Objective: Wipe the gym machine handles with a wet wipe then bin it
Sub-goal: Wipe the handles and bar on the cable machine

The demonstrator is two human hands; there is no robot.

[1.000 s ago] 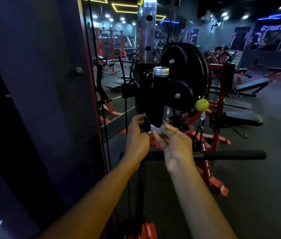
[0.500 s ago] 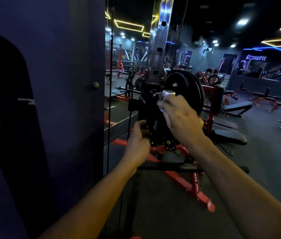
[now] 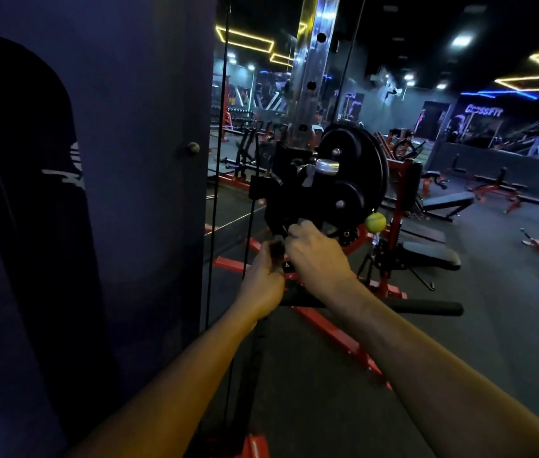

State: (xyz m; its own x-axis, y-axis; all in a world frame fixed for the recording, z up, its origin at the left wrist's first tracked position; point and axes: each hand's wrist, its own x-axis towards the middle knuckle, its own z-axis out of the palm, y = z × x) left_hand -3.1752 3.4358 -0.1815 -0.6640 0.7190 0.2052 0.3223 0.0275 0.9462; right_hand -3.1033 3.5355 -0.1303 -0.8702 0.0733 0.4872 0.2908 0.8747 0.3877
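Your left hand [image 3: 263, 279] curls round the near end of the black handle bar [image 3: 426, 307], probably to steady it. Your right hand [image 3: 316, 256] is bunched with fingers curled just under the weight plates [image 3: 354, 170]. It likely has the wipe, but that is hidden, so I cannot tell. No bin shows.

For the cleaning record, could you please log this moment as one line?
stage: wiping | left hand: grips machine part | right hand: curled at machine, wipe unseen | bar handle: free
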